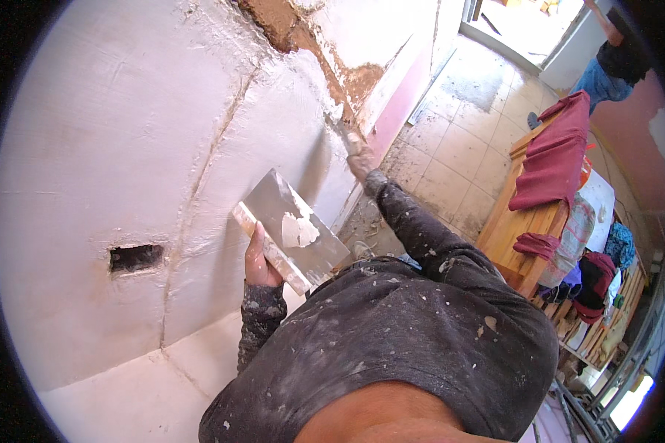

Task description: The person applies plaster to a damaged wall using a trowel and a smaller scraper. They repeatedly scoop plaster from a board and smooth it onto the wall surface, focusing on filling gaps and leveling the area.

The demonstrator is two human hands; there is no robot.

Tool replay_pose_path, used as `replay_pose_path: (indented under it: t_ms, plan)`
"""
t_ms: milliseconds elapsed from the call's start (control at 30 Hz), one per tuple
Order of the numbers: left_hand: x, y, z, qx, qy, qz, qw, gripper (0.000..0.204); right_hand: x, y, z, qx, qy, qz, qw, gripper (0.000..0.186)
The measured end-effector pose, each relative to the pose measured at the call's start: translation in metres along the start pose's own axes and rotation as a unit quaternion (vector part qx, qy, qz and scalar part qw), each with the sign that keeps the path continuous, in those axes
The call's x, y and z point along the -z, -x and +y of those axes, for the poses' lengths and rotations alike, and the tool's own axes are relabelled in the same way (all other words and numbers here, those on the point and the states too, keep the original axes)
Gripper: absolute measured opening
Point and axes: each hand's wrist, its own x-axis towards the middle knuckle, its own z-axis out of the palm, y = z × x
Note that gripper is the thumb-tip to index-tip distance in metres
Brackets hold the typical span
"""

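Right hand (360,158): is gripping a blurred scraper (338,124) at the wall (111,133); contact isn't showing clearly.
Brown strip (294,33): is lying just beyond this nearer hand, its long axis running up and leftward.
Left hand (261,264): is clasping the metal plate (270,201) along its pale edge.
Plate: is slanting below-left of the right hand, carrying white plaster (300,230).

There's a wooden surface (498,227) over to the person's right, a big dark-red cloth (545,166) draped across it and a smaller red cloth (536,245) bunched nearer this end. Beyond it, wooden slats (619,325) bear heaped clothes (595,284), maroon among them. Grime and dark smudges cover parts of the tiled floor (448,148).
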Motion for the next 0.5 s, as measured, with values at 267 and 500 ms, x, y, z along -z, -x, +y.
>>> replay_pose_path:
  t_ms: [267, 500]
  plan:
    - [-0.002, 0.015, -0.007, -0.028, 0.017, 0.012, 0.999, 0.051, -0.038, -0.004, -0.069, -0.062, 0.055, -0.021, 0.996, 0.031]
    - [0.01, 0.028, -0.006, -0.066, 0.024, 0.011, 0.997, 0.053, 0.008, -0.021, -0.019, -0.134, -0.017, -0.041, 0.99, 0.057]
